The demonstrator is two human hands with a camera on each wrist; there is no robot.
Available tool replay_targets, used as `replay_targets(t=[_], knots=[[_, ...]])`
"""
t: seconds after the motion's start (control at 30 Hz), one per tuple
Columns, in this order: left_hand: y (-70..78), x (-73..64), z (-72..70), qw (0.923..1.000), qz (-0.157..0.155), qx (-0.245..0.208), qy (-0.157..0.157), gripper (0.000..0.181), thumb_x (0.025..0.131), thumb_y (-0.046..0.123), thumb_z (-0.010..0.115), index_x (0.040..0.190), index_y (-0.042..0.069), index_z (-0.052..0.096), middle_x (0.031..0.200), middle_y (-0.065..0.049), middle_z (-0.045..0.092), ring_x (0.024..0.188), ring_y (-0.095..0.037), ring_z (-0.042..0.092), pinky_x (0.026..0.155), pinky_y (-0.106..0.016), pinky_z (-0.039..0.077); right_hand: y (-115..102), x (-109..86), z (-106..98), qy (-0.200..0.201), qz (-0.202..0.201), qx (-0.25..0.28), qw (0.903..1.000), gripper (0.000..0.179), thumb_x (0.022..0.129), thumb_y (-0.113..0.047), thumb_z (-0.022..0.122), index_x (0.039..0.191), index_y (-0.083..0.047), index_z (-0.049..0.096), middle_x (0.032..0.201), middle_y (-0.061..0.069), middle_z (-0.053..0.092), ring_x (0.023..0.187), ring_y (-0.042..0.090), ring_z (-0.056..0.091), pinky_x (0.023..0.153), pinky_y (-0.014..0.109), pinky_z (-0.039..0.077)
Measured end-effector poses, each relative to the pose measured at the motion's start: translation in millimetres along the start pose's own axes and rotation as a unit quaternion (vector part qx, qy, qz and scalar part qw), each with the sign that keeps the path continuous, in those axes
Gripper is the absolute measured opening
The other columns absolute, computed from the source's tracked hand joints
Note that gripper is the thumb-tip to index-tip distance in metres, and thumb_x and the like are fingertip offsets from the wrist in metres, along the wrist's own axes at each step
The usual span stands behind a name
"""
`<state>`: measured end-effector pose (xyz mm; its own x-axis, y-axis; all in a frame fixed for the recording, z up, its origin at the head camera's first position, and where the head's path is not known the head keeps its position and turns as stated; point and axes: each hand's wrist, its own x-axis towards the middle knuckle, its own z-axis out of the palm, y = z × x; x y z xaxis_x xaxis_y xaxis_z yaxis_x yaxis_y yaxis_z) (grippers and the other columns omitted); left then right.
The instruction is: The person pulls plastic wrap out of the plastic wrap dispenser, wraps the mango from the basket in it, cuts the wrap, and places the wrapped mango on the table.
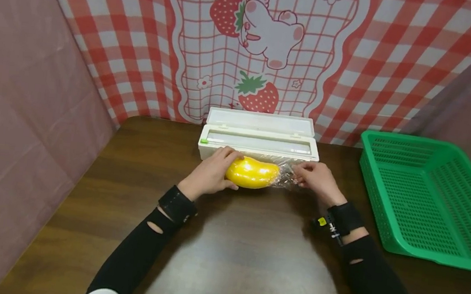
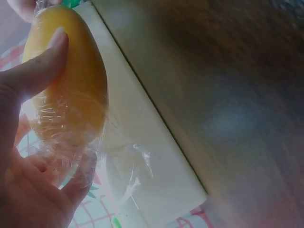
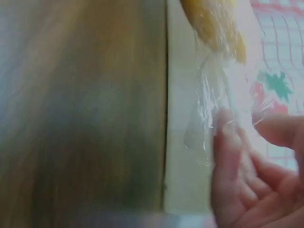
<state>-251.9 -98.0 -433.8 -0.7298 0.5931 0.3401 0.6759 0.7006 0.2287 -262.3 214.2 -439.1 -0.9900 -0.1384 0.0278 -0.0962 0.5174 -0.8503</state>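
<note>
A smooth yellow mango (image 1: 252, 172), covered in clear plastic wrap, is held up in front of the white cling-film dispenser (image 1: 257, 142). My left hand (image 1: 212, 171) grips its left end, and the left wrist view shows the thumb (image 2: 58, 45) lying along the fruit with the fingers behind. Crumpled plastic wrap (image 1: 286, 175) trails from the mango's right end. There my right hand (image 1: 316, 177) pinches the film between thumb and fingers, as the right wrist view also shows. In the left wrist view, more loose wrap (image 2: 135, 173) hangs over the dispenser's front.
The dispenser's lid (image 1: 259, 121) stands raised at the back, against a red-and-white checked cloth (image 1: 131, 35) with strawberries. On the right is a green plastic basket (image 1: 383, 215). Brown wooden tabletop (image 1: 249, 263) lies under both forearms. Pink cloth (image 1: 27, 120) hangs along the left side.
</note>
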Motion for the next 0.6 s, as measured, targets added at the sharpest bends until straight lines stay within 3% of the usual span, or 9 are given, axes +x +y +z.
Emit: replay_targets(t=[0.07, 0.17, 0.27, 0.33, 0.4, 0.6], knots=[[0.3, 0.6, 0.8, 1.0000, -0.004, -0.002, -0.006, 0.077, 0.066, 0.047, 0.076, 0.128, 0.016, 0.043, 0.117, -0.003, 0.042, 0.106, -0.017, 0.038, 0.091, -0.029, 0.036, -4, -5.8, -2, 0.050, -0.071, -0.070, 0.9938, 0.034, 0.085, -0.041, 0.061, 0.098, -0.009, 0.064, 0.082, 0.003, 0.063, 0.069, 0.014, 0.056, 0.063, 0.031, 0.048], [-0.3, 1.8, 0.1, 0.9998, -0.012, 0.005, -0.013, 0.078, 0.067, 0.050, 0.074, 0.129, 0.016, 0.043, 0.116, -0.002, 0.043, 0.105, -0.017, 0.039, 0.091, -0.029, 0.036, -14, -9.0, 6, 0.076, -0.200, -0.157, 0.9643, 0.041, 0.080, -0.041, 0.067, 0.107, -0.012, 0.061, 0.099, 0.002, 0.061, 0.087, 0.015, 0.055, 0.074, 0.034, 0.047], [-1.1, 3.5, -0.9, 0.9997, -0.021, 0.007, -0.012, 0.079, 0.066, 0.053, 0.073, 0.130, 0.016, 0.044, 0.114, -0.002, 0.044, 0.103, -0.016, 0.040, 0.091, -0.027, 0.035, -20, -6.7, 18, 0.033, -0.293, -0.217, 0.9307, 0.060, 0.072, -0.043, 0.073, 0.120, -0.011, 0.056, 0.116, 0.004, 0.054, 0.104, 0.018, 0.048, 0.087, 0.036, 0.042], [-1.6, 4.7, -0.3, 0.9997, -0.021, 0.003, -0.007, 0.079, 0.066, 0.054, 0.073, 0.130, 0.016, 0.045, 0.112, -0.002, 0.045, 0.101, -0.016, 0.042, 0.090, -0.027, 0.036, -21, -4.5, 26, 0.002, -0.315, -0.249, 0.9158, 0.069, 0.068, -0.042, 0.077, 0.124, -0.010, 0.053, 0.121, 0.005, 0.049, 0.109, 0.019, 0.044, 0.091, 0.036, 0.039], [-2.1, 5.3, 1.4, 0.9997, -0.021, -0.008, -0.002, 0.078, 0.066, 0.054, 0.073, 0.129, 0.016, 0.047, 0.109, -0.002, 0.045, 0.097, -0.015, 0.043, 0.088, -0.028, 0.036, -21, -2.1, 31, -0.016, -0.310, -0.267, 0.9125, 0.070, 0.066, -0.040, 0.078, 0.125, -0.011, 0.053, 0.121, 0.005, 0.049, 0.108, 0.019, 0.044, 0.091, 0.035, 0.039], [-3.0, 5.8, 5.8, 0.9991, -0.036, -0.020, -0.008, 0.077, 0.067, 0.056, 0.071, 0.128, 0.016, 0.050, 0.105, -0.001, 0.047, 0.091, -0.016, 0.046, 0.083, -0.030, 0.039, -19, 6.7, 36, -0.021, -0.262, -0.271, 0.9259, 0.061, 0.066, -0.036, 0.079, 0.118, -0.014, 0.056, 0.112, 0.003, 0.054, 0.098, 0.017, 0.048, 0.086, 0.035, 0.042]])
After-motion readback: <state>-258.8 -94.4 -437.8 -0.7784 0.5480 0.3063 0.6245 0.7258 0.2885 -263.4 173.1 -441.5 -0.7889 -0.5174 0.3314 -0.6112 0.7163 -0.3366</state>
